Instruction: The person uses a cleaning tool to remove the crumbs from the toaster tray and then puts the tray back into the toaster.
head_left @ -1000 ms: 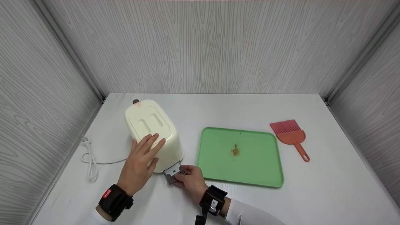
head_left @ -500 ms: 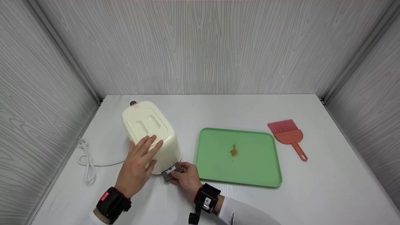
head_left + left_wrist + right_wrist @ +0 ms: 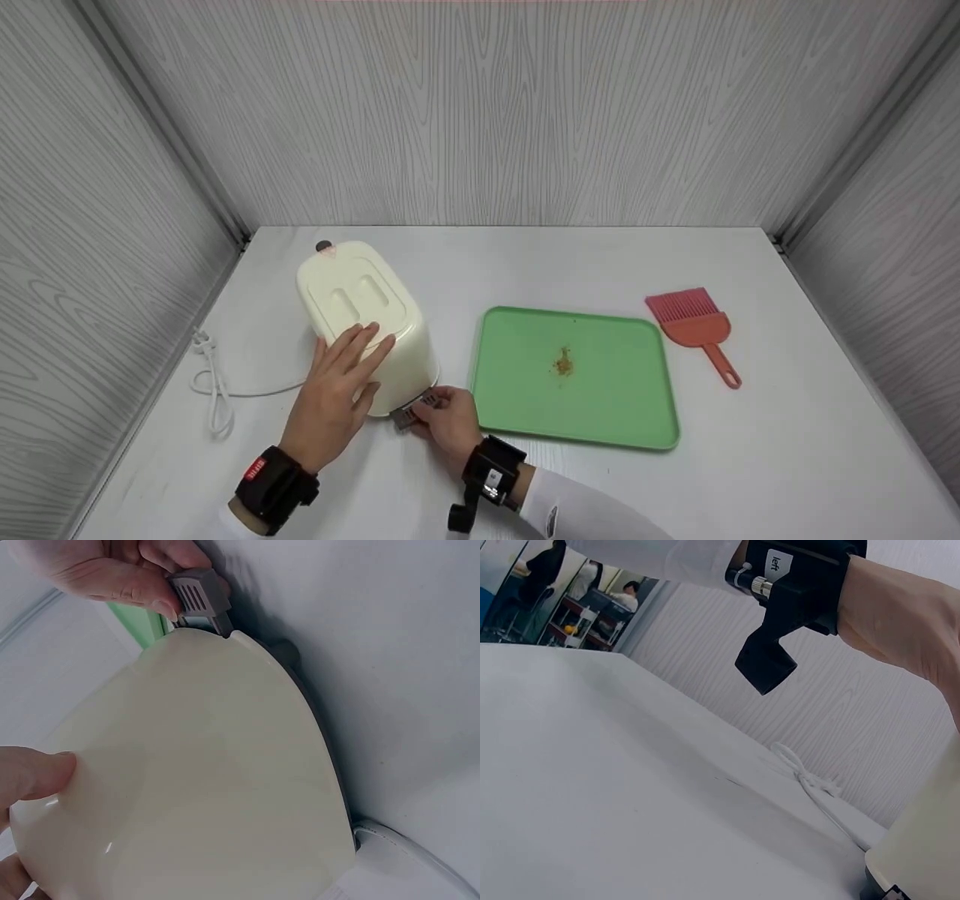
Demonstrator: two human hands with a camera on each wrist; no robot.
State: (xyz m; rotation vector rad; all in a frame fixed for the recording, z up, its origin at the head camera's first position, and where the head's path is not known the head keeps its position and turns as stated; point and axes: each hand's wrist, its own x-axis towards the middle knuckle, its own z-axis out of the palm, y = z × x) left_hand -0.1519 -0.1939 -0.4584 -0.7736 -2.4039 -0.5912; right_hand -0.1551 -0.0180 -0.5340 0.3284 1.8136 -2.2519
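A cream toaster (image 3: 409,367) with a lid over its top stands at the left of the table. My left hand (image 3: 330,397) rests on its near end, fingers spread straight across the lid; the thumb (image 3: 45,774) lies against the shell in the left wrist view. At the foot of the same end, a grey slotted crumb tray (image 3: 201,594) sticks out a little. My right hand (image 3: 452,424) pinches this end of the tray between thumb and fingers. The rest of the tray is hidden inside the toaster.
A green serving tray (image 3: 577,412) with brown crumbs (image 3: 563,364) lies right of the toaster. Farther right are a red brush (image 3: 682,304) and an orange dustpan (image 3: 697,330). The white power cord (image 3: 219,397) lies at the left edge. Grey walls (image 3: 480,112) enclose the table.
My right hand has pushed the crumb tray farther into the toaster, so less of it shows. My left hand has stayed on the toaster.
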